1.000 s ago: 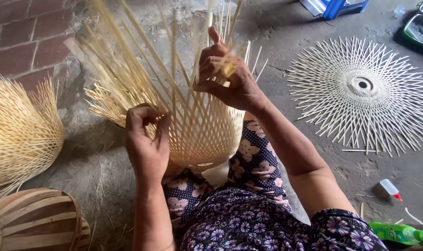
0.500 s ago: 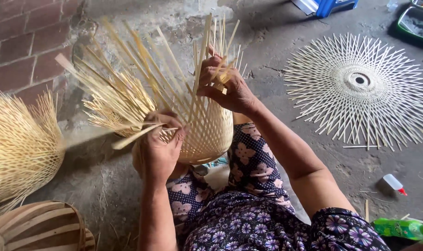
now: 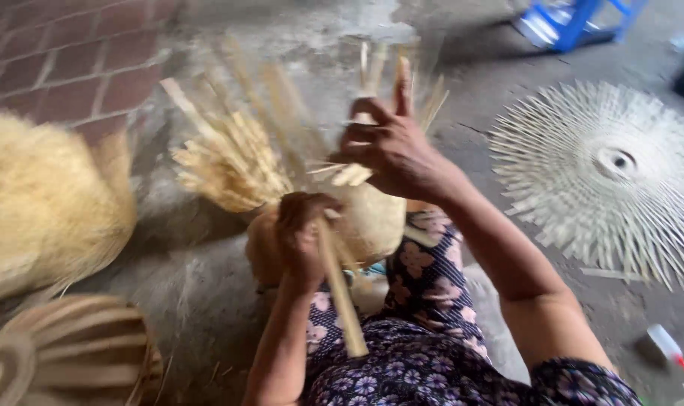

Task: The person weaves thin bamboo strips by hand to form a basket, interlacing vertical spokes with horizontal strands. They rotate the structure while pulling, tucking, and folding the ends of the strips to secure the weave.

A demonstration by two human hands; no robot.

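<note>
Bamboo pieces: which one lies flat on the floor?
The round, sun-shaped woven disc at the right lies flat; the half-woven basket is held up by both hands.

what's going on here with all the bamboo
A person sitting on the ground is weaving a bamboo basket held on their lap. The left hand grips a flat bamboo strip against the basket's side, and the right hand pinches the loose upright strips at the rim. A flat woven bamboo disc lies on the concrete to the right; other unfinished baskets sit to the left.
</note>
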